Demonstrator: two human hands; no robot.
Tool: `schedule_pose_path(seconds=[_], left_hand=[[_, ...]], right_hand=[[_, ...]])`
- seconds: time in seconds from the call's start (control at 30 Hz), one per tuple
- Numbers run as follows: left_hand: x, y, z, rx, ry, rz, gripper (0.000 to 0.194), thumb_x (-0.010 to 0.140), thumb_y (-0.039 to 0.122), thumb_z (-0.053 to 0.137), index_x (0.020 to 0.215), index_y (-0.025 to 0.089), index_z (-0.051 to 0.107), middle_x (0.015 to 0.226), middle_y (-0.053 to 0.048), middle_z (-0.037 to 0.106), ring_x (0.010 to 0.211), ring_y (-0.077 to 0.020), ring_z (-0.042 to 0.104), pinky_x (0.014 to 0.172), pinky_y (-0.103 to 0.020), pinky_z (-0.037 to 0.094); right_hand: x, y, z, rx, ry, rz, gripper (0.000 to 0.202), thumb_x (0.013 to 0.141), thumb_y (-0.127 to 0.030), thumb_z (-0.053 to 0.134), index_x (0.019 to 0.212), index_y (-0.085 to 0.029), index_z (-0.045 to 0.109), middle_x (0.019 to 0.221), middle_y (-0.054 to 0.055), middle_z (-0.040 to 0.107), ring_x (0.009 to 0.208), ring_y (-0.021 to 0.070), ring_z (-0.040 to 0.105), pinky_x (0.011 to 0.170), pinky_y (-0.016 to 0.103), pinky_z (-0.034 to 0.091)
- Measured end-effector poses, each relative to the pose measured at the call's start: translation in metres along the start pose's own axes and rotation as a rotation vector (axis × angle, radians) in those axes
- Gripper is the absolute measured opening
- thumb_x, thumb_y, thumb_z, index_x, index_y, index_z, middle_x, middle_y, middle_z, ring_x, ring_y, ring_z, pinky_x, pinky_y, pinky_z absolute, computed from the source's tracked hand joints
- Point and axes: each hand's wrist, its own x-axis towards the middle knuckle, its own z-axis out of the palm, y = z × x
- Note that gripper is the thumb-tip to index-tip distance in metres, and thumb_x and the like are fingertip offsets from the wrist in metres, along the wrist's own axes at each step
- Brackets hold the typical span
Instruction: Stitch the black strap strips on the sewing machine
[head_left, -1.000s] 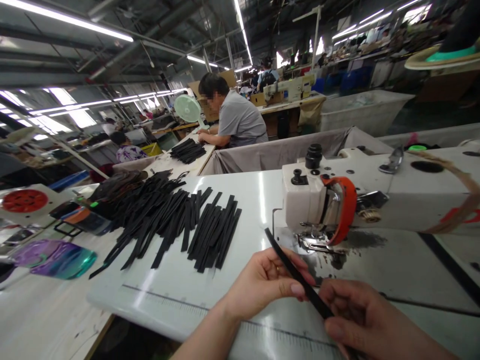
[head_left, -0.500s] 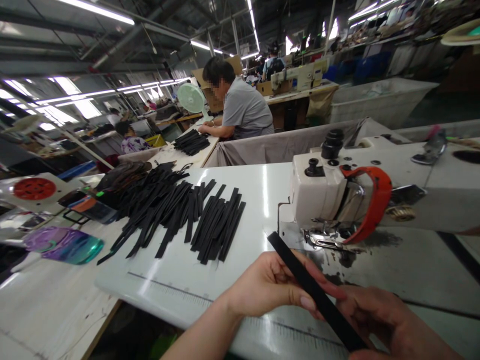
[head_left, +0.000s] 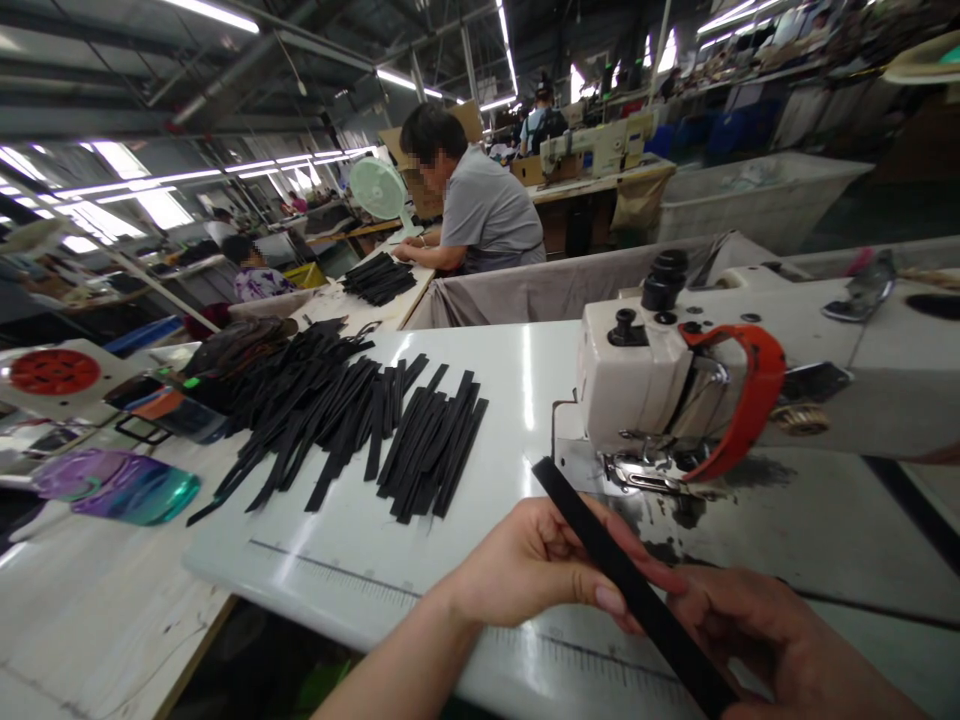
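Note:
A black fabric strip [head_left: 634,588] runs diagonally in front of the sewing machine [head_left: 637,380]. My left hand [head_left: 544,570] pinches it around its middle, thumb on the near side and fingers behind. Around the strip's lower end, my right hand [head_left: 780,640] is closed, partly cut off by the bottom edge of the view. The strip's upper end points free, just left of the metal presser foot [head_left: 645,475]. Many similar black strips [head_left: 431,445] lie in a heap on the white machine table [head_left: 517,400], left of the machine.
A purple and teal bottle [head_left: 120,487] lies on the left-hand table [head_left: 97,600]. Beyond the heap, a person in a grey shirt [head_left: 491,215] handles more strips [head_left: 379,278] beside a green fan [head_left: 377,188]. A grey cloth-lined bin [head_left: 555,290] stands behind the machine table.
The whole view has shifted slightly, so the table and the heap appear a little further left and up. Both hands keep the same grip on the strip.

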Motion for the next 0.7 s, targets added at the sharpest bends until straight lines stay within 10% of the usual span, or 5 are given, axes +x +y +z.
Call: schedule_pose_path(seconds=[0.17, 0.3, 0.43, 0.57, 0.7], left_hand=[[0.001, 0.011, -0.002, 0.186, 0.203, 0.164, 0.026, 0.085, 0.036, 0.071, 0.093, 0.014, 0.061, 0.076, -0.004, 0.068, 0.077, -0.0156, 0.068, 0.074, -0.025, 0.054], [-0.006, 0.03, -0.026, 0.577, 0.785, 0.269, 0.027, 0.094, 0.036, 0.054, 0.111, 0.016, 0.06, 0.073, 0.0, 0.06, 0.063, -0.0137, 0.06, 0.063, -0.027, 0.051], [-0.019, 0.043, -0.061, 1.421, 1.297, 0.327, 0.031, 0.092, 0.021, 0.046, 0.115, 0.011, 0.065, 0.098, -0.012, 0.065, 0.092, -0.0249, 0.061, 0.087, -0.043, 0.051], [-0.021, 0.041, -0.075, 1.827, 1.358, 0.412, 0.033, 0.09, 0.018, 0.048, 0.117, 0.011, 0.065, 0.106, -0.015, 0.063, 0.103, -0.0312, 0.055, 0.092, -0.05, 0.048], [-0.011, 0.029, -0.063, 1.893, 1.158, 0.655, 0.028, 0.092, 0.017, 0.047, 0.112, 0.016, 0.066, 0.11, -0.013, 0.062, 0.109, -0.0287, 0.053, 0.098, -0.049, 0.046]], right_hand=[[0.015, -0.012, 0.003, -0.056, -0.049, 0.06, 0.047, 0.09, -0.064, 0.05, 0.075, -0.02, 0.059, 0.061, -0.001, 0.055, 0.053, 0.012, 0.05, 0.052, 0.022, 0.04], [0.02, -0.008, 0.003, -0.188, 0.069, 0.057, 0.053, 0.097, -0.062, 0.036, 0.072, -0.02, 0.056, 0.063, 0.0, 0.056, 0.052, 0.011, 0.048, 0.051, 0.023, 0.041], [0.02, -0.003, 0.006, -0.261, 0.08, 0.025, 0.05, 0.098, -0.058, 0.036, 0.072, -0.02, 0.055, 0.063, 0.0, 0.057, 0.052, 0.0117, 0.051, 0.051, 0.023, 0.042], [0.024, -0.004, -0.006, -0.483, 0.185, -0.055, 0.041, 0.1, -0.049, 0.037, 0.081, -0.022, 0.061, 0.068, 0.0, 0.063, 0.058, 0.0147, 0.06, 0.056, 0.025, 0.048], [0.012, 0.003, -0.054, -1.213, 0.899, -0.038, 0.028, 0.094, -0.033, 0.043, 0.094, -0.016, 0.065, 0.084, 0.013, 0.068, 0.083, 0.0297, 0.067, 0.074, 0.04, 0.051]])
